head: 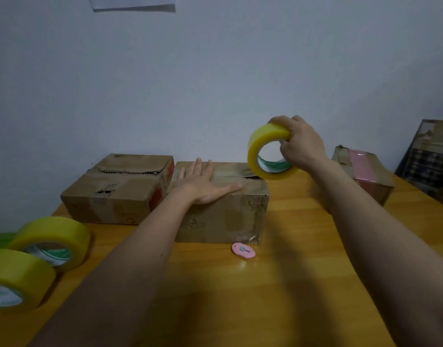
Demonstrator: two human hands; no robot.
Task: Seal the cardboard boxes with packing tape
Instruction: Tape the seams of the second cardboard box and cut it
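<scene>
A worn cardboard box stands in the middle of the wooden table. My left hand lies flat on its top with straight fingers. My right hand grips a yellow roll of packing tape held upright just above the box's right end, the roll's lower edge near the torn top seam. A second cardboard box with a ripped lid sits touching it on the left. A third box with a pink strip stands at the right, partly behind my right forearm.
Two more yellow tape rolls lie at the table's left edge, a green one behind them. A small pink cutter lies in front of the middle box. A dark framed object leans at far right. A wall is close behind.
</scene>
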